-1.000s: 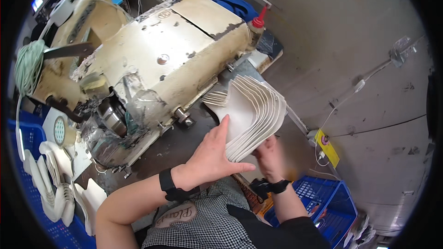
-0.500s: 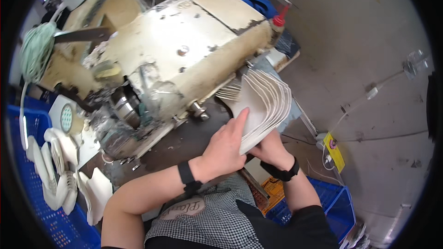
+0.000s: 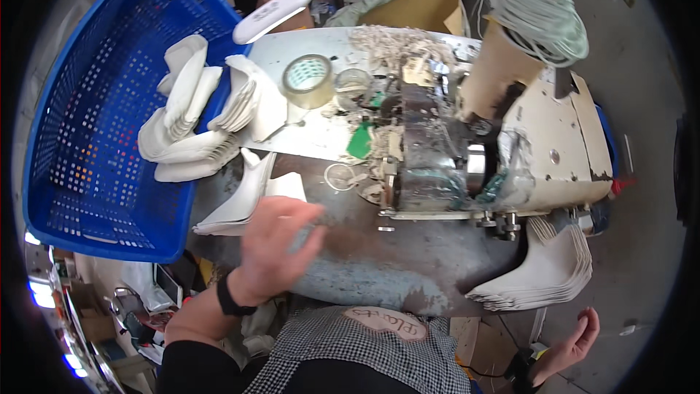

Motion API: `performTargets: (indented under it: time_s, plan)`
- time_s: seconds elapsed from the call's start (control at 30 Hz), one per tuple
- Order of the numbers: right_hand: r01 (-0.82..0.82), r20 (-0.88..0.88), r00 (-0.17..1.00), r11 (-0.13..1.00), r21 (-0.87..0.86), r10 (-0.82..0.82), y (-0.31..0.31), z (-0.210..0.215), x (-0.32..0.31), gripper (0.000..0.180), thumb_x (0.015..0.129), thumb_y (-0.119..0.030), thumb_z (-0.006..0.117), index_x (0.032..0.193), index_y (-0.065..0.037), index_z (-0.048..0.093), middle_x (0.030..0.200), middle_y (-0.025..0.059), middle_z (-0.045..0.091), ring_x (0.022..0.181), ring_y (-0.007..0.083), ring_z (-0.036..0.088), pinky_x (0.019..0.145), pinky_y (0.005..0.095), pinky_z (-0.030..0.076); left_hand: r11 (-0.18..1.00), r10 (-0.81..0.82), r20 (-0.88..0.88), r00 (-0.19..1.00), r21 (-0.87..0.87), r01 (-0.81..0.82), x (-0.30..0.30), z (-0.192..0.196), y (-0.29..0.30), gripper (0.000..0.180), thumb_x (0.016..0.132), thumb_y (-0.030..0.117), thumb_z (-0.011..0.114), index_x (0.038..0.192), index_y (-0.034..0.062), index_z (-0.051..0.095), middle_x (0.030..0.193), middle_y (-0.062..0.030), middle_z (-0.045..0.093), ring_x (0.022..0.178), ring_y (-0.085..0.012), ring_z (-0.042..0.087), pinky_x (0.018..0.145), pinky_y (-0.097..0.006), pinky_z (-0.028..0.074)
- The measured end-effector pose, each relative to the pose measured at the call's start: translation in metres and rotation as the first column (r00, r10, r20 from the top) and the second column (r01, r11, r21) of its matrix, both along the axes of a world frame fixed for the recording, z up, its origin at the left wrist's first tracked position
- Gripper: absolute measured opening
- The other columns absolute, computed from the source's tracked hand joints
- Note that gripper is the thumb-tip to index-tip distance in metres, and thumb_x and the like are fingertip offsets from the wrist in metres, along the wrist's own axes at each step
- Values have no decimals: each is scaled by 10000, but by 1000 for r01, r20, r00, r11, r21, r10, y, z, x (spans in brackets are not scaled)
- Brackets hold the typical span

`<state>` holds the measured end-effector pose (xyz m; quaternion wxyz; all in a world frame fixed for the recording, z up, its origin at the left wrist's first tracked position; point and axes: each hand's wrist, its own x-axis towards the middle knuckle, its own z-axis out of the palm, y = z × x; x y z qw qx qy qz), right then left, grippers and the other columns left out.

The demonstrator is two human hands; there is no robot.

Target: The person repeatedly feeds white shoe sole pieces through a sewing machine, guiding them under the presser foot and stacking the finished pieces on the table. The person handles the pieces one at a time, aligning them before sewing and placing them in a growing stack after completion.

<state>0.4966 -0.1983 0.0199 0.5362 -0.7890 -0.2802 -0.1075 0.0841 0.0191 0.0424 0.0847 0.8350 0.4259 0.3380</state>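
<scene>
My left hand [image 3: 278,248], blurred by motion, is over the bench beside a few off-white curved pieces [image 3: 244,201] that look like cut shoe parts. A gap shows between its thumb and fingers, with nothing visible in it. My right hand [image 3: 572,346] is off the bench's right side, fingers apart and holding nothing. Above it, a neat stack of similar curved pieces [image 3: 543,270] lies at the bench's right edge, against the front of a cream-coloured machine [image 3: 558,153]. More curved pieces [image 3: 186,113] lie in bundles at the blue basket's edge.
A blue plastic basket [image 3: 109,237] stands at the left. A tape roll [image 3: 308,82] sits on the white board [image 3: 321,131] behind the left hand. Fluffy scraps [image 3: 397,47] cover part of the machine, and a white lamp [image 3: 273,14] reaches over the back.
My view has swung left. The stack I held in both hands now lies on the bench by the machine. My left hand has moved left, and my right hand has come away from the stack.
</scene>
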Motion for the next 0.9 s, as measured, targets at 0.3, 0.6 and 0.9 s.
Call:
performTargets:
  time_s: [0.3, 0.6, 0.9]
  plan:
    - [-899, -289, 423, 437, -21, 859, 123, 57, -151, 105, 847, 60, 516, 897, 35, 605, 852, 90, 596, 680, 138, 558, 629, 253, 449, 943, 209, -289, 934, 313, -115, -91, -39, -21, 403, 664, 18, 652, 1065, 49, 684, 970, -52, 596, 859, -227, 572, 728, -327, 489]
    - [-989, -648, -144, -101, 104, 748, 190, 22, -237, 143, 862, -28, 611, 999, -11, 646, 849, 50, 674, 742, 101, 633, 681, 239, 499, 962, 157, -297, 942, 261, -78, -104, -66, -36, 287, 694, 61, 640, 975, 8, 667, 990, -68, 593, 882, -232, 572, 744, -342, 491]
    - [-982, -917, -98, -190, 25, 387, 187, -15, -249, 576, 826, -283, 751, 1246, 35, 517, 1092, 144, 625, 964, 172, 622, 826, 290, 510, 961, 256, 267, 929, 28, -273, -84, -13, -15, 155, 702, -49, 724, 815, 7, 633, 1063, -130, 584, 858, -256, 587, 702, -319, 496]
